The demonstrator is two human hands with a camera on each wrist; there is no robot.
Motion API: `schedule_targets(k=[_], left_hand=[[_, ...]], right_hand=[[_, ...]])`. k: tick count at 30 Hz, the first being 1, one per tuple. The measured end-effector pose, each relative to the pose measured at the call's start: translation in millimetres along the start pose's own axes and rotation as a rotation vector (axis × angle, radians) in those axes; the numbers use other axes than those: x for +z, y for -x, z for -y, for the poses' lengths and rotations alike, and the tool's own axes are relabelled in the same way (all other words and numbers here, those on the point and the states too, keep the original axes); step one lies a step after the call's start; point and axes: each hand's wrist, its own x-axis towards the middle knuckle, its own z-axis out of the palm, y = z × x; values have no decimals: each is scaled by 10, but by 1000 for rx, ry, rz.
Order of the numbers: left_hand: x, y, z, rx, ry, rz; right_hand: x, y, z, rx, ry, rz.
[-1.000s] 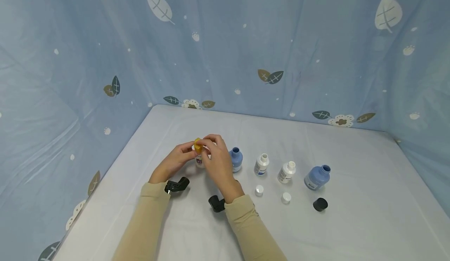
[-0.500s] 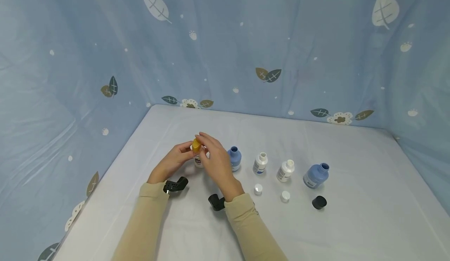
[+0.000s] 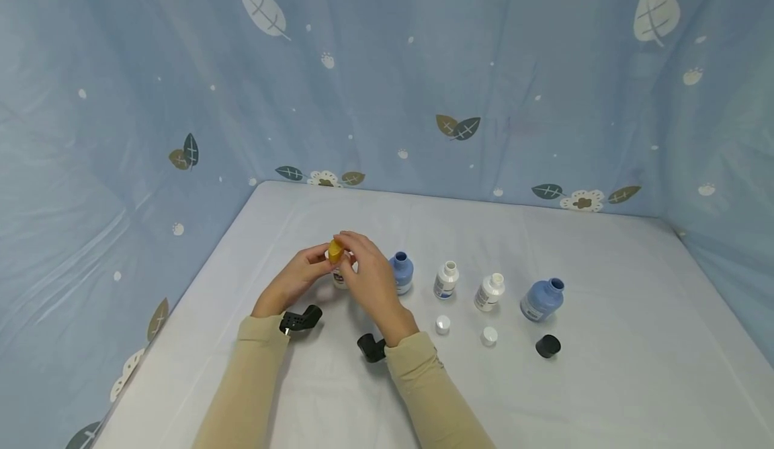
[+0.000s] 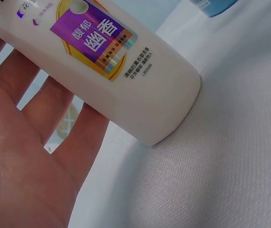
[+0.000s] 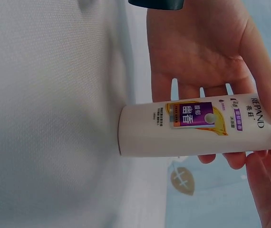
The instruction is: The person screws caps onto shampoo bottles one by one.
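Observation:
A pale shower gel bottle (image 5: 145,130) with a purple label stands upright on the table. Its yellow cap (image 3: 335,251) is at the top, between the two hands. My left hand (image 3: 295,278) holds the upper bottle, its thumb by the cap and its fingers behind the body, as the right wrist view shows. In the left wrist view those fingers (image 4: 45,99) lie along the back of the bottle. My right hand (image 3: 376,288) pinches the yellow cap from the right and covers part of the bottle in the head view.
A blue bottle (image 3: 402,275), two white bottles (image 3: 446,281) (image 3: 489,293) and another blue bottle (image 3: 541,300) stand uncapped to the right. Before them lie two white caps (image 3: 443,324) (image 3: 489,336) and a black cap (image 3: 547,346). A patterned curtain (image 3: 387,86) hangs behind the table.
The right hand's fingers have shifted around the yellow cap, first lifting a little, then settling lower. The left hand keeps its hold on the bottle. The whole head view has drifted slightly.

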Motion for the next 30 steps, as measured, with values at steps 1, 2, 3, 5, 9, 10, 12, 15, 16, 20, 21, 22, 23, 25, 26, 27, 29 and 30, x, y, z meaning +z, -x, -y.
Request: schedule_targets(k=[1,2,3,5,9,10,12,15,16,20,21,22,23,25,26,27,29,30], left_hand=[[-1,5,3,2,-1,-2],[-3,8,7,3,5,-2],[-4,11,8,1,7,-3],[-7,19,5,-3,8,-3],[-1,47,-58,-10,20,4],[3,55,-86,-13,20,7],[15,71,-153,-12,33,17],[31,94,-246,-7,37,24],[33,89,-255,-12,39,23],[24,50,-191,-22,50,23],[17,38,-158,-21,51,22],[10,23,-121,-22,51,19],[5,12,-87,-19,49,17],[0,0,-47,-24,52,9],[-3,-4,-33,-26,53,5],[-4,-7,-22,-25,58,3],[2,0,-49,-29,66,1],[1,0,-54,-35,68,-1]], right_hand=[[4,1,2,0,-1,3],[6,2,3,0,-4,6],[9,3,3,-2,-6,7],[12,6,4,-4,-8,13],[15,8,-2,-18,-20,20],[12,7,-3,-22,-22,21],[12,6,-11,-32,-28,21],[12,5,-18,-35,-28,25],[11,5,-23,-32,-24,25],[16,-2,-36,-42,-19,8],[19,-5,-38,-47,-18,2],[20,-7,-38,-52,-19,-3],[21,-11,-40,-58,-19,-10],[21,-12,-38,-61,-25,-16],[20,-11,-36,-60,-31,-20],[20,-10,-35,-58,-38,-23],[20,-8,-37,-50,-51,-31],[19,-8,-36,-46,-56,-36]])
